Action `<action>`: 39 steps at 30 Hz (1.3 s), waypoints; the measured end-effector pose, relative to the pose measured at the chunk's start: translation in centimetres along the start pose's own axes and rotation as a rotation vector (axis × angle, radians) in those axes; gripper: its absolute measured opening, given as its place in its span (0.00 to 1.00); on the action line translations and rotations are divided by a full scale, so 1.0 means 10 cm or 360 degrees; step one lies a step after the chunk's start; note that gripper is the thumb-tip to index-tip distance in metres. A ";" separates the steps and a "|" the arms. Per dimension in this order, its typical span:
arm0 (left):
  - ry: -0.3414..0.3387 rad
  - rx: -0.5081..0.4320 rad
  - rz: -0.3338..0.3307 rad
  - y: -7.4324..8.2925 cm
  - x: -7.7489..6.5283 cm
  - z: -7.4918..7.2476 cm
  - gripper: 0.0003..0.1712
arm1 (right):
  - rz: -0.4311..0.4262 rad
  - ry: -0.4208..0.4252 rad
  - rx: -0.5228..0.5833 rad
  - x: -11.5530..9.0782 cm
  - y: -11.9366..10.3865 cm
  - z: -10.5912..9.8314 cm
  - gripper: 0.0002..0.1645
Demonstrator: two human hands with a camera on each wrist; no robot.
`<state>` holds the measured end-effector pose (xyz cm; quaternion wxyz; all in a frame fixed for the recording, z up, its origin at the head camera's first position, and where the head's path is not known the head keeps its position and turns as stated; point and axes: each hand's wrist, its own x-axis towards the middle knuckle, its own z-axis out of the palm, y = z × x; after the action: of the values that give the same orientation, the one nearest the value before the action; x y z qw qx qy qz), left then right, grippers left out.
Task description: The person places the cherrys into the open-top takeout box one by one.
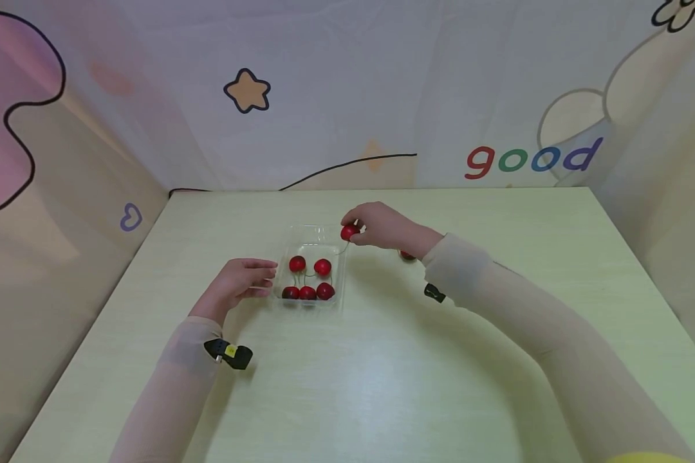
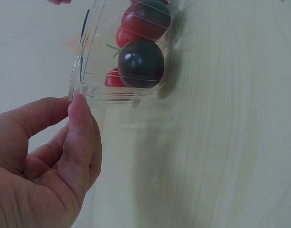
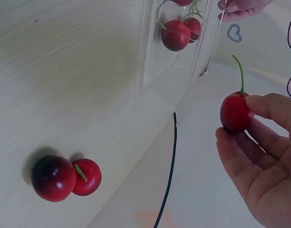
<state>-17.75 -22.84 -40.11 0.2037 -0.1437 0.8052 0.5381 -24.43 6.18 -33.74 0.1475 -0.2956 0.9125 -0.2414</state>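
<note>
A clear plastic box (image 1: 338, 283) holds several red cherries (image 1: 322, 267) with green stems, some of them dark on one side. My left hand (image 1: 244, 281) is at the box's left side; in the left wrist view its thumb and fingertips pinch the rim. Above the box's far right corner, my right hand (image 1: 380, 225) grips a single cherry (image 3: 236, 112) between thumb and fingers. That cherry's thin stem points away from the palm in the right wrist view.
Two more cherries (image 3: 53, 178) lie side by side on the pale wooden table (image 1: 382, 386), mostly hidden under the right forearm in the head view. A printed cloth backdrop (image 1: 336, 96) rises behind the table's far edge.
</note>
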 end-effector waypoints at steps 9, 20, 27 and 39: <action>-0.0006 0.0010 0.0007 0.01 0.01 0.01 0.24 | -0.0090 -0.0142 -0.0121 0.21 -0.07 0.09 0.21; -0.0002 0.0009 0.0015 -0.01 0.01 0.01 0.24 | -0.0091 -0.0347 -0.0206 0.38 -0.13 0.22 0.16; 0.0003 0.0012 0.0016 -0.02 0.02 0.01 0.24 | -0.0105 -0.0407 -0.0241 0.44 -0.16 0.29 0.15; 0.0005 0.0007 0.0002 -0.01 0.00 0.01 0.24 | -0.0042 -0.0470 -0.0318 0.50 -0.20 0.40 0.18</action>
<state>-17.70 -22.76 -40.24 0.2023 -0.1436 0.8068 0.5362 -25.80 0.29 -36.65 0.2465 -0.3530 0.8964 -0.1054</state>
